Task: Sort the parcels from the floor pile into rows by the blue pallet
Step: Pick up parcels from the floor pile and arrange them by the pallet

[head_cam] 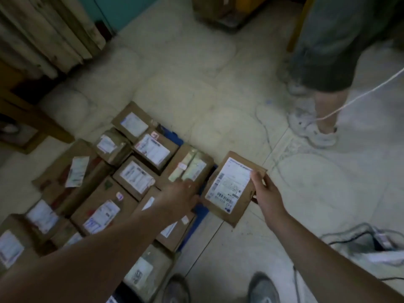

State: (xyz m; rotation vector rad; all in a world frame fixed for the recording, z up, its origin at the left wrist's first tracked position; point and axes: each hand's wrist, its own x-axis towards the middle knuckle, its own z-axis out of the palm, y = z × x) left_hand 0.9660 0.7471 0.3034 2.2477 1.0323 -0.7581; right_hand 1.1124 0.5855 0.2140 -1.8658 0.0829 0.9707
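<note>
- Right hand [265,193] pinching flat parcel [231,186] by one edge, just right of pallet [202,212].
- Left hand [179,195] over rows [135,178]; grip unclear.
- Risk: edge-only pinch, parcel could slip.

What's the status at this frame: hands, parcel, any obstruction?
Right hand grips flat parcel by its edge, label up. Left hand rests on the rowed parcels. Bystander's legs beyond, not blocking.

The flat brown cardboard parcel [232,189] has a white label with black bars. Left of it, a blue pallet [202,212] peeks under more brown boxes [122,193].
</note>
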